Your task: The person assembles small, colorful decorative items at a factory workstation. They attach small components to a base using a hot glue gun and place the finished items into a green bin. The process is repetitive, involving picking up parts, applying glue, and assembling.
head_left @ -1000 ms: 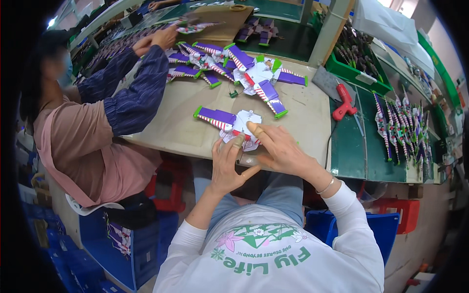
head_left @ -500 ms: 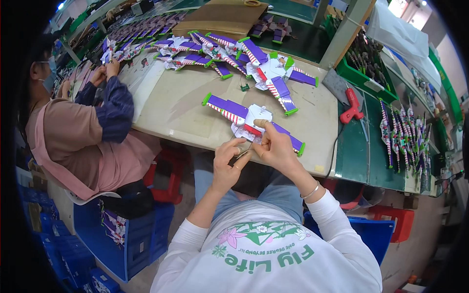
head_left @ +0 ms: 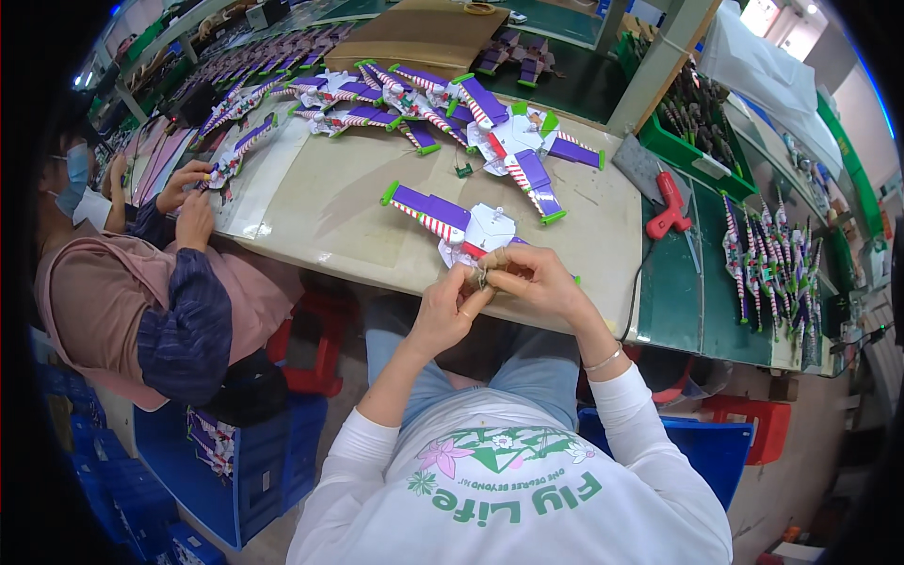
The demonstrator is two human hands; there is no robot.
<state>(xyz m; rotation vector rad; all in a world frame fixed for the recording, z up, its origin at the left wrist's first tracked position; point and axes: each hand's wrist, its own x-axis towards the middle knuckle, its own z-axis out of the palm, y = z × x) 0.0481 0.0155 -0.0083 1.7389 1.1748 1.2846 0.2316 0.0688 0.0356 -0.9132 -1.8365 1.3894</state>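
A winged toy part (head_left: 492,228) lies on the table in front of me, with purple wings, green tips, red-and-white striped edges and a white middle. At its near edge my left hand (head_left: 452,306) and my right hand (head_left: 541,281) meet, fingertips pinched close together. Between them are thin wire-like strands (head_left: 482,277), too small to make out fully. My right hand covers most of the part's right wing. Farther back, another winged part (head_left: 527,155) of the same kind rests beside a pile of similar parts (head_left: 377,99).
To the right are a red glue gun (head_left: 670,207) with a cord, a row of winged parts (head_left: 772,259) and a green crate (head_left: 702,141). A small green circuit board (head_left: 463,170) lies mid-table. At left a co-worker (head_left: 122,282) handles another winged part. A wooden post (head_left: 669,71) rises behind.
Both my hands have come up and closer together at the near edge of the winged part. The co-worker has leaned back, holding a winged part nearer the table's edge.
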